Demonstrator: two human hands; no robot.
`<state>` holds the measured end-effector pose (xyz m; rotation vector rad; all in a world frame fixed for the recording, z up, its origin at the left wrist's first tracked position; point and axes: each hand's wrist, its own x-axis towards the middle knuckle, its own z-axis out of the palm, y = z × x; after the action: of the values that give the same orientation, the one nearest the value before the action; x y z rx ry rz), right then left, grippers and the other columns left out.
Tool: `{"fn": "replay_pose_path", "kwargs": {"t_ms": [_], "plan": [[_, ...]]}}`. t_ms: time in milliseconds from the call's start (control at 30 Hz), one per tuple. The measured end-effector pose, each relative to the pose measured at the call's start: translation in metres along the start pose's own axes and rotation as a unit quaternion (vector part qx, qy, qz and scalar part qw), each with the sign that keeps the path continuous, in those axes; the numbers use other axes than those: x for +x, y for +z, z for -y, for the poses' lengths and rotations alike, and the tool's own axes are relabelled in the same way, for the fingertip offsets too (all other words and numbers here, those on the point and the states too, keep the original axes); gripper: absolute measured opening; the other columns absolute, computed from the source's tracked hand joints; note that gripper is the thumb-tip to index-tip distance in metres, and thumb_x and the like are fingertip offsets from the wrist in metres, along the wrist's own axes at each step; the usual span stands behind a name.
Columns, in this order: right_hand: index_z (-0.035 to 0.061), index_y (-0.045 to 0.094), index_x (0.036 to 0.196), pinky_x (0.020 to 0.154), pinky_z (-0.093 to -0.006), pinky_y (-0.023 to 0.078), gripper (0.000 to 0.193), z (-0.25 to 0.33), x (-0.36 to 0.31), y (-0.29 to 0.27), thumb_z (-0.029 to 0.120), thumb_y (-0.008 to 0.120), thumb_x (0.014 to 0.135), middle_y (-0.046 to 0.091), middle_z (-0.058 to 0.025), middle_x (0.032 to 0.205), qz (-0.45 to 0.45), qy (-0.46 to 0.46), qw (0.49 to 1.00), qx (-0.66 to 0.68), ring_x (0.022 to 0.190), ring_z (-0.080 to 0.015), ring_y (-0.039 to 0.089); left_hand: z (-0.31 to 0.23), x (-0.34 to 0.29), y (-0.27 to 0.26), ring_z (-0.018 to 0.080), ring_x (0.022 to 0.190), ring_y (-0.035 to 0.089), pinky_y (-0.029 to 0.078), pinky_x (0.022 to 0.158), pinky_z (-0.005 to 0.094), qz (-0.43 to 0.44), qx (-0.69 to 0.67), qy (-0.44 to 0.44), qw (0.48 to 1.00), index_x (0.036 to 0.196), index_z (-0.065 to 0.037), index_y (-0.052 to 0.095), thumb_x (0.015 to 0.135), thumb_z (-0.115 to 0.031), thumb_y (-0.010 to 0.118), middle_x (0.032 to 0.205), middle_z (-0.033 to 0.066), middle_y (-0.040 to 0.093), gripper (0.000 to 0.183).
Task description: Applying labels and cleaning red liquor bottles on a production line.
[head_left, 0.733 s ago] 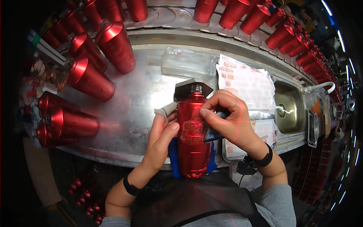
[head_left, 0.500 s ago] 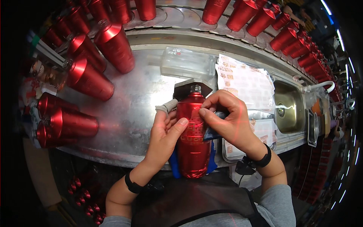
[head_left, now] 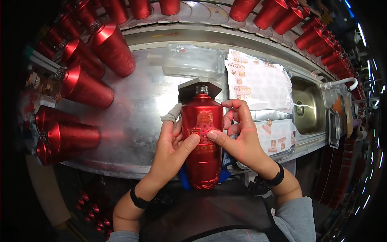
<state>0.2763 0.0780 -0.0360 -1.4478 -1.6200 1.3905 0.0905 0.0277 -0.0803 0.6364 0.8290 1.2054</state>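
Observation:
A glossy red bottle [head_left: 202, 161] with a clear glass neck lies in front of me, its neck pointing away. My left hand [head_left: 171, 147] is closed on its left side, thumb on the front; a grey wrap [head_left: 172, 113] covers one fingertip. My right hand [head_left: 245, 141] presses its thumb on the bottle's front, with curled fingers along the right side and index fingertip near the shoulder. Between the thumbs and the shoulder shows a pale patterned patch [head_left: 204, 117], perhaps a label. A dark angled metal rest [head_left: 187, 89] stands behind the neck; blue cloth [head_left: 184, 179] shows underneath.
Several red bottles [head_left: 86, 86] lie or stand at left on the metal table [head_left: 141, 105]. A conveyor [head_left: 201, 14] carries more along the back. A clear block-shaped container [head_left: 193, 62], printed sheets [head_left: 260, 86] and a sink [head_left: 308, 107] with a white tap [head_left: 342, 82] lie beyond and right.
My right hand has gone from a fingertip pinch near the bottle's shoulder to a thumb pressed on its front. The pale patch is now visible there. The view has shifted slightly.

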Motion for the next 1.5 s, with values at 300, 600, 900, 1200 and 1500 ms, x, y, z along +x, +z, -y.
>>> {"fn": "replay_pose_path", "kwargs": {"t_ms": [300,600,900,1200,1500], "plan": [[0.002,0.049,0.124,0.058,-0.0226,0.043,0.059,0.011,0.003,-0.003,0.022,0.082,0.081,0.049,-0.0004,0.085,-0.011,0.029,0.999,0.032,0.071,-0.0057,0.051,-0.003,-0.007,-0.004,0.0257,0.139,0.04,0.035,0.113,0.0381,0.026,0.02,-0.025,0.999,0.155,-0.001,0.009,0.094,-0.012,0.066,0.153,0.0223,0.032,0.084],[0.0008,0.06,0.105,0.059,-0.0282,0.04,0.048,0.013,0.027,0.009,0.032,0.081,0.075,0.049,-0.0027,0.076,-0.065,-0.034,0.989,-0.131,0.068,-0.0121,0.044,0.0,-0.006,-0.003,0.0262,0.14,0.04,0.033,0.114,0.0388,0.009,0.024,-0.023,0.999,0.153,0.0,0.013,0.093,-0.011,0.067,0.153,0.0227,0.032,0.081],[0.0009,0.061,0.103,0.059,-0.0284,0.041,0.041,0.015,0.031,0.012,0.03,0.079,0.079,0.053,-0.0033,0.078,-0.079,-0.044,0.984,-0.155,0.066,-0.0117,0.044,-0.002,-0.003,-0.002,0.0251,0.138,0.041,0.034,0.114,0.038,-0.001,0.023,-0.022,0.999,0.152,0.001,0.015,0.094,-0.01,0.065,0.151,0.0224,0.035,0.077],[0.002,0.059,0.112,0.062,-0.0234,0.037,0.045,0.002,0.016,0.008,0.03,0.078,0.084,0.043,0.0027,0.074,-0.036,-0.013,0.999,0.005,0.071,-0.0079,0.04,0.001,-0.006,-0.008,0.0257,0.138,0.041,0.034,0.114,0.0378,0.024,0.035,-0.033,0.999,0.155,0.0,0.01,0.093,-0.014,0.067,0.153,0.0227,0.033,0.085],[0.0028,0.059,0.107,0.059,-0.0319,0.043,0.055,0.017,0.03,0.008,0.044,0.08,0.076,0.053,-0.0058,0.072,-0.062,-0.002,0.981,-0.184,0.065,-0.0166,0.05,0.001,-0.004,-0.006,0.0238,0.136,0.043,0.035,0.112,0.0365,0.014,0.033,-0.045,0.998,0.155,-0.001,0.01,0.094,-0.013,0.066,0.151,0.021,0.036,0.083]]}}
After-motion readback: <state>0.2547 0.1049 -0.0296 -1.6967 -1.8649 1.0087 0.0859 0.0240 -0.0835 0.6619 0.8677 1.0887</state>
